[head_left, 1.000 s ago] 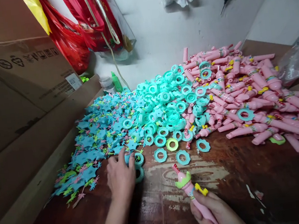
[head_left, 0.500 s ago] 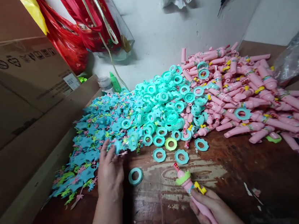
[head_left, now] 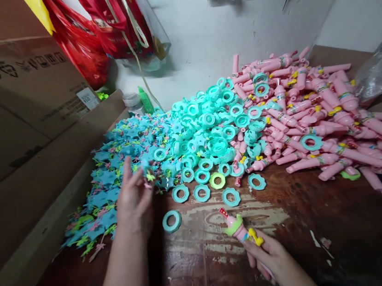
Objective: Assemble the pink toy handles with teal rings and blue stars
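My right hand [head_left: 269, 256] is wrapped round a pink plastic wand [head_left: 235, 230], with a red-and-white tip, a lime-green scalloped ring and a yellow knob. It is tilted over the table near the front edge. My left hand [head_left: 133, 201] is raised beside the blue star pile [head_left: 110, 162], its fingers pinched on a small blue star piece [head_left: 147, 165] with green and pink bits hanging from it. Fingers partly hide that piece. A loose teal ring [head_left: 172, 221] lies right of the left hand, and another teal ring [head_left: 180, 194] lies beyond it.
A heap of teal rings [head_left: 209, 118] fills the middle, beside many pink wands [head_left: 313, 114] on the right. A cardboard box [head_left: 16, 109] borders the left side. Red bags [head_left: 114, 31] hang on the wall above a green bottle [head_left: 145, 100] and a clear jar [head_left: 132, 103].
A teal ring, blurred near my left hand before, now lies flat on the table. My left hand has shifted slightly up and left. The right hand still grips the wand.
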Demonstrator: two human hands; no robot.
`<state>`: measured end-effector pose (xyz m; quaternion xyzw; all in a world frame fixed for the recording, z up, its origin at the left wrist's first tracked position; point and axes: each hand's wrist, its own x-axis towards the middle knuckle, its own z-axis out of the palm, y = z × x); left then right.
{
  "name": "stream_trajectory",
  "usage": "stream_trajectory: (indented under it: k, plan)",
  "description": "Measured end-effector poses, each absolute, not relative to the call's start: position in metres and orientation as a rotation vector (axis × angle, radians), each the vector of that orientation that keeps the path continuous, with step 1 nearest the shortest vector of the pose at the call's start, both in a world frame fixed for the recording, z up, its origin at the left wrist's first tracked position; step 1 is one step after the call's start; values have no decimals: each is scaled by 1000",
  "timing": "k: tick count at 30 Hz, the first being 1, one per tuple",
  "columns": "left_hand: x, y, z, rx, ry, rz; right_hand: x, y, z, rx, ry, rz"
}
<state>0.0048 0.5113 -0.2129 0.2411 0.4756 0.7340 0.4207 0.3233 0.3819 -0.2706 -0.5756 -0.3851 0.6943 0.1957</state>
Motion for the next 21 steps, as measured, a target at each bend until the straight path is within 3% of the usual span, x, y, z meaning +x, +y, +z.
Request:
stream_trajectory:
  k: [3,5,9,14,21]
  plan:
    - [-8,529,-187,808,1242,1939,323,380,-272,-1630,-990,1917]
    - [8,525,-186,979,1471,1768,327,380,-276,-1653,-989,1925]
    - [81,475,-227,1081,1659,1261,341,384,-277,-1701,-1129,1893]
    - [152,406,-282,1289,1539,905,361,388,-256,-1673,-1378,1809]
    - [143,414,-284,1510,1402,619,380,391,-235,-1877,-1602,1707]
